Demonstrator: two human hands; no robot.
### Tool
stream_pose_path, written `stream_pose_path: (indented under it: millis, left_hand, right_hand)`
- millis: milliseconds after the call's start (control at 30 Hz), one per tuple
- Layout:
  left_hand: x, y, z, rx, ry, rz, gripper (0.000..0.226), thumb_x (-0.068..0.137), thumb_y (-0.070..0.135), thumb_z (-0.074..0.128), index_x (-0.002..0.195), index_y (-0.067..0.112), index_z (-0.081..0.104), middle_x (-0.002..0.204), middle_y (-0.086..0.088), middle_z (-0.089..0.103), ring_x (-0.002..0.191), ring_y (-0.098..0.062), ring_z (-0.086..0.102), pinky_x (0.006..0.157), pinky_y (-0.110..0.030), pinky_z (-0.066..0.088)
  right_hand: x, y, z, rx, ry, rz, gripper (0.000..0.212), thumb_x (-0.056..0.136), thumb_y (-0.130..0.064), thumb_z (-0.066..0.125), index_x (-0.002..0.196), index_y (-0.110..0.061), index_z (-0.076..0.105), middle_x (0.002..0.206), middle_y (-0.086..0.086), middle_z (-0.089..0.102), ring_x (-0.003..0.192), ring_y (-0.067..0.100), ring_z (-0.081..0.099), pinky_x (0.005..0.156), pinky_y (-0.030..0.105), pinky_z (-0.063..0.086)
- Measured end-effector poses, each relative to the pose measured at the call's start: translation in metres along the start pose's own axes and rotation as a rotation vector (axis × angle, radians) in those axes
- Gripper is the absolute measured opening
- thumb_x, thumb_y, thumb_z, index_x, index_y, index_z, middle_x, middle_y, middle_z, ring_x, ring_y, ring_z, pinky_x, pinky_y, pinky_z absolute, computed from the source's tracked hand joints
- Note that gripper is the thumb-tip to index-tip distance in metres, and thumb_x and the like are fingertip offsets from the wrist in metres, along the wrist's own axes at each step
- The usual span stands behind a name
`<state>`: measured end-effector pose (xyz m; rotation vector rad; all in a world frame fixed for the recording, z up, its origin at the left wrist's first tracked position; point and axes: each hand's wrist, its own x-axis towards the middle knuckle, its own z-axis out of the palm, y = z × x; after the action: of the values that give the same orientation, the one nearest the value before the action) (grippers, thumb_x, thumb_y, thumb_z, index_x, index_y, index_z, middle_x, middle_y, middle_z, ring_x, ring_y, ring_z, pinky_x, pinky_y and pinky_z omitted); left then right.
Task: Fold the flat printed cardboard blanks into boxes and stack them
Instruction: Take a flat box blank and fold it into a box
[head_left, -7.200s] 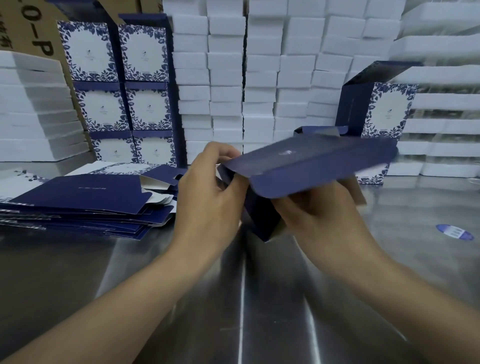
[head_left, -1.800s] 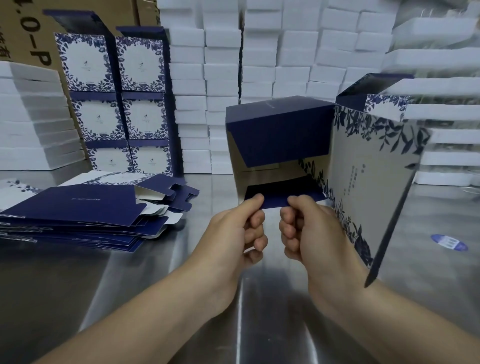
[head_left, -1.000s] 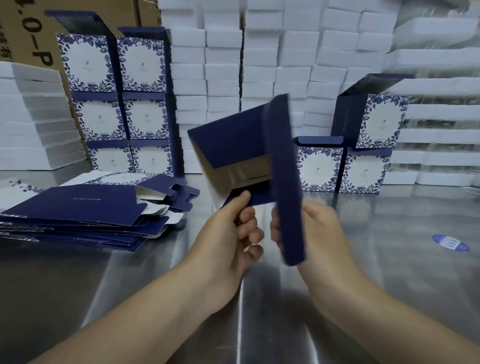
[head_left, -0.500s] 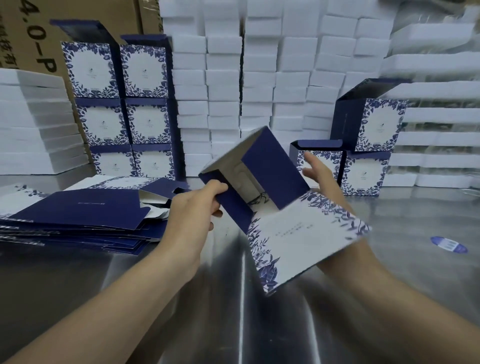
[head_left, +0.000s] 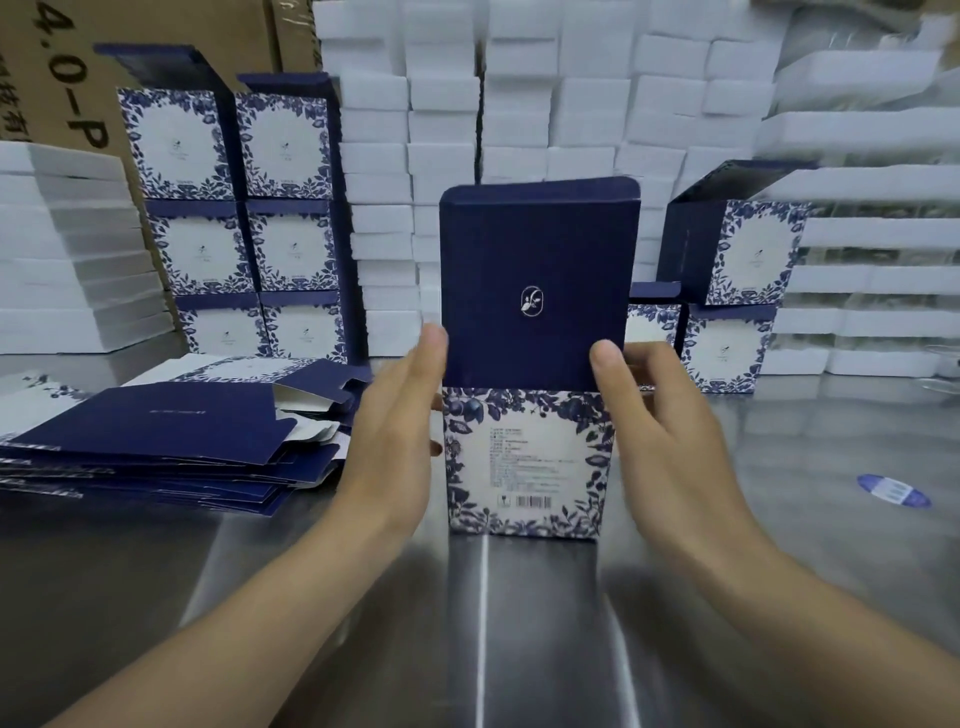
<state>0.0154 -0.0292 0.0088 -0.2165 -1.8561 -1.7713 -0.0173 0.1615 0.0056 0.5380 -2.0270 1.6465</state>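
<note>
A folded box (head_left: 524, 462) with a blue floral print and a barcode stands upright between my hands, its navy lid flap (head_left: 537, 280) raised straight up. My left hand (head_left: 395, 436) lies flat against the box's left side with straight fingers. My right hand (head_left: 654, 431) holds the right side, thumb on the lid's front. A pile of flat navy blanks (head_left: 156, 441) lies at the left. Finished boxes are stacked at the back left (head_left: 234, 223) and back right (head_left: 727, 296).
The work surface is a shiny metal table (head_left: 519, 623). White foam blocks (head_left: 519, 104) are stacked high along the back and both sides. A brown carton (head_left: 62, 78) stands at the far left. A blue oval sticker (head_left: 893, 491) lies on the table at right.
The box was tilted in the air half a second ago; now it stands upright facing me with the lid flap up. Both hands have moved to its sides.
</note>
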Motion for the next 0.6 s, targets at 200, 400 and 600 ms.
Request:
stream_pose_path:
  millis: [200, 400, 600]
  left_hand:
    - [0.001, 0.0015, 0.0051, 0.072, 0.158, -0.031, 0.017, 0.083, 0.049, 0.065, 0.098, 0.041, 0.065, 0.1, 0.02, 0.07, 0.089, 0.005, 0.063, 0.081, -0.034, 0.048]
    - [-0.0006, 0.0042, 0.0065, 0.149, 0.165, 0.093, 0.021, 0.099, 0.019, 0.067, 0.102, 0.04, 0.071, 0.122, 0.006, 0.063, 0.103, 0.009, 0.06, 0.08, -0.012, 0.045]
    - [-0.0069, 0.0068, 0.0048, 0.444, 0.094, 0.457, 0.011, 0.099, 0.023, 0.07, 0.099, 0.026, 0.08, 0.1, 0.019, 0.075, 0.11, -0.013, 0.068, 0.094, -0.034, 0.052]
  right_hand:
    - [0.0085, 0.0049, 0.0039, 0.103, 0.054, 0.07, 0.029, 0.086, -0.058, 0.059, 0.096, -0.031, 0.064, 0.088, -0.022, 0.069, 0.074, -0.004, 0.059, 0.072, 0.025, 0.042]
    - [0.0062, 0.0012, 0.0021, 0.052, 0.073, -0.076, 0.017, 0.098, -0.037, 0.065, 0.108, -0.047, 0.056, 0.113, -0.022, 0.06, 0.101, -0.002, 0.061, 0.079, 0.016, 0.047]
    - [0.0037, -0.0027, -0.001, -0.264, -0.002, -0.394, 0.01, 0.104, -0.028, 0.063, 0.097, -0.032, 0.069, 0.098, -0.02, 0.065, 0.107, 0.007, 0.058, 0.091, 0.022, 0.041]
